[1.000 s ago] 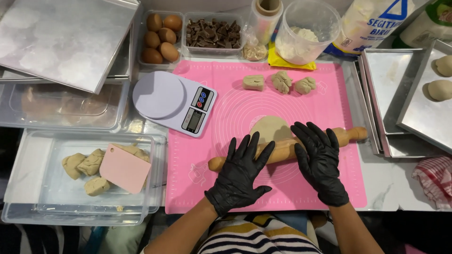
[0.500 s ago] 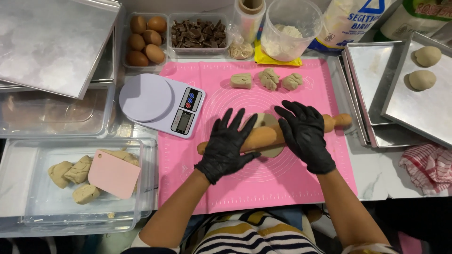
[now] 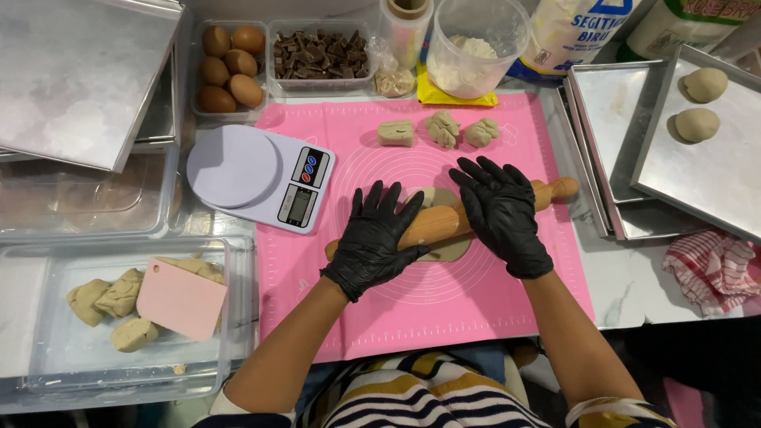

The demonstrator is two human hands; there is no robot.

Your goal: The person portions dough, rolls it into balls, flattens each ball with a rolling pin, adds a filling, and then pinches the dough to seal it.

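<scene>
Both hands wear black gloves and press flat, fingers spread, on a wooden rolling pin point(image 3: 438, 223) that lies slanted across a pink silicone mat point(image 3: 444, 317). My left hand point(image 3: 375, 238) rests on the pin's lower left part, my right hand point(image 3: 499, 210) on its upper right part. Under the pin lies a flattened piece of beige dough point(image 3: 444, 250), mostly hidden. Three small dough lumps point(image 3: 440, 129) sit in a row at the mat's far edge.
A white kitchen scale point(image 3: 258, 176) stands left of the mat. A clear tub point(image 3: 119, 317) holds dough pieces and a pink scraper point(image 3: 181, 299). Eggs point(image 3: 226, 67), chocolate chunks point(image 3: 317, 55) and a flour tub point(image 3: 476, 59) line the back. Steel trays point(image 3: 697, 158) at right carry two dough balls.
Both hands have rolled the pin away from me over the dough, from the near part of the mat towards its middle.
</scene>
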